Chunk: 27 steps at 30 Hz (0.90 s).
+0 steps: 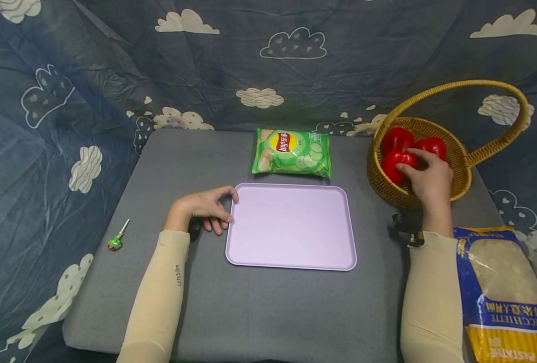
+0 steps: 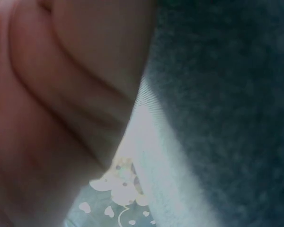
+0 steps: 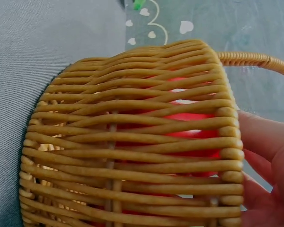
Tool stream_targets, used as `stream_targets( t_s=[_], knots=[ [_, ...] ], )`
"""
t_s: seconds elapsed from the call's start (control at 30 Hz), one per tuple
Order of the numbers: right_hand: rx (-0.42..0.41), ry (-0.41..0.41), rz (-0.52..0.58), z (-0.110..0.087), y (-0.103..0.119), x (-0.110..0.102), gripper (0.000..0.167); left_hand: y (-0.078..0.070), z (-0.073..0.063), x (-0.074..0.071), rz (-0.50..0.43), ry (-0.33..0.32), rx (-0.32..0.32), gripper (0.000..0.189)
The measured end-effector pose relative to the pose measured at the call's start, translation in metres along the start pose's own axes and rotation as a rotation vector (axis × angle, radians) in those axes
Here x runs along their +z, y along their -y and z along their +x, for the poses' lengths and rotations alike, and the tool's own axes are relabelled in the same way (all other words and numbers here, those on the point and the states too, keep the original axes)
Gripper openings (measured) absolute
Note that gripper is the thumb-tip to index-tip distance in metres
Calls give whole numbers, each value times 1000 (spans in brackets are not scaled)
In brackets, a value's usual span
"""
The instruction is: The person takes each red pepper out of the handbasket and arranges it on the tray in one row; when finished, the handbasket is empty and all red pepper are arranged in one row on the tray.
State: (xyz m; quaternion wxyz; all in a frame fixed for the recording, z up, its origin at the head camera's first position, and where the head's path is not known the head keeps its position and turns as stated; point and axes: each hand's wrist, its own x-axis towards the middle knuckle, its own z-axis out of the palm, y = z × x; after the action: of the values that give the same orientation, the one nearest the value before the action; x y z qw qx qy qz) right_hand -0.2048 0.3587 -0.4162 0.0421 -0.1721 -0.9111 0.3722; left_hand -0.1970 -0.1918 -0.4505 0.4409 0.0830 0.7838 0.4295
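In the head view, my right hand (image 1: 431, 179) reaches into a wicker basket (image 1: 386, 194). Thumb and fingertips pinch a glossy red fruit (image 1: 390, 165) with a dark stem stub. Two more red fruits lie behind it. Through the basket's weave (image 3: 132, 153) in the right wrist view, red shows, and part of the right hand (image 3: 270, 161) is beyond the rim. My left hand (image 1: 205, 205) is at the left edge of a lilac tray (image 1: 291, 227), thumb and index finger touching its rim. Mostly palm of the left hand (image 2: 61, 104) fills the left wrist view.
A green chip bag (image 1: 292, 154) lies behind the tray. Far left on the grey table (image 1: 268, 307) is a lollipop (image 1: 115, 242). A blue and yellow pasta bag (image 1: 504, 287) lies beside my right forearm. The basket's tall handle (image 1: 459, 83) arches over it.
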Motion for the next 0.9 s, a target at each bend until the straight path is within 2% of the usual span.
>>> stream_targets(
  t_s=[0.43,0.77,0.9],
  knots=[
    [143,-70,205,-6,14,-14,61,1,4,1,-9,-3,18,46],
    [95,-47,267,-31,42,-30,65,0,4,2,-14,-4,20,46],
    [55,5,272,-42,53,-34,67,1,4,3,-18,-5,24,48]
  ],
)
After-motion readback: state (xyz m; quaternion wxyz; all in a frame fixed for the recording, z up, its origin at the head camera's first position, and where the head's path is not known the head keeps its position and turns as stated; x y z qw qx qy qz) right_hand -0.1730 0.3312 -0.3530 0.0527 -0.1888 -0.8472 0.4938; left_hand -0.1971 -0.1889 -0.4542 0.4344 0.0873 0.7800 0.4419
